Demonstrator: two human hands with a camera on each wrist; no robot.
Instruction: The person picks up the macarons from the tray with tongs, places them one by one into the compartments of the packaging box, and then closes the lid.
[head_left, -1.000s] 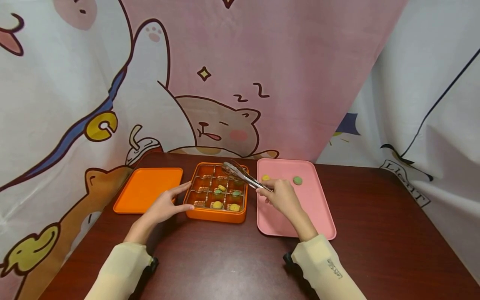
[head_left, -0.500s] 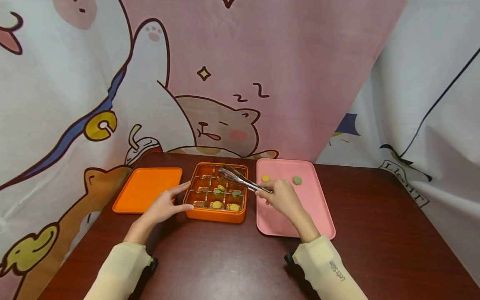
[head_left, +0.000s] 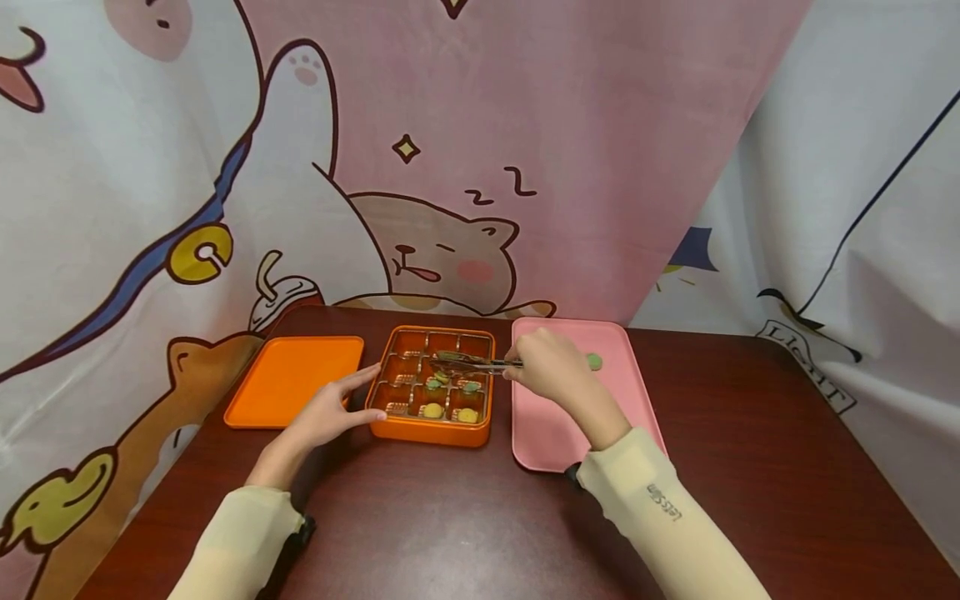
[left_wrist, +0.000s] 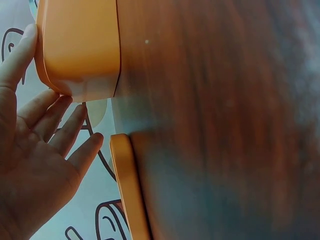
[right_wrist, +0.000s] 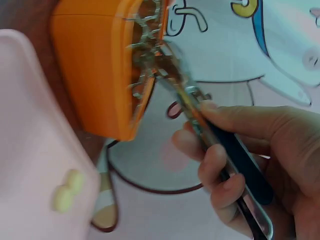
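My right hand (head_left: 553, 367) grips metal tongs (head_left: 480, 365), whose tips reach into the middle of the orange divided box (head_left: 431, 431). Whether the tips pinch anything is unclear. In the right wrist view, fingers and thumb wrap round the tongs (right_wrist: 200, 120). The box's clear compartments hold small round macaron-like sweets: a yellow one (head_left: 432, 411) and another yellow one (head_left: 467, 415) in front, with a green one (head_left: 471, 387) behind. On the left side of the box, my left hand (head_left: 327, 414) rests its thumb and fingertips, fingers spread.
To the right lies a pink tray (head_left: 543, 442) with a green sweet (head_left: 594, 362); pale yellow sweets (right_wrist: 64, 197) show on it in the right wrist view. An orange lid (head_left: 295, 379) lies left of the box on the dark wooden table (head_left: 450, 525). A printed curtain hangs behind.
My right hand has risen away and slightly left, hiding the yellow sweet on the tray. The tongs have turned nearly level, their tips shifting toward the middle compartments. My left hand stays put.
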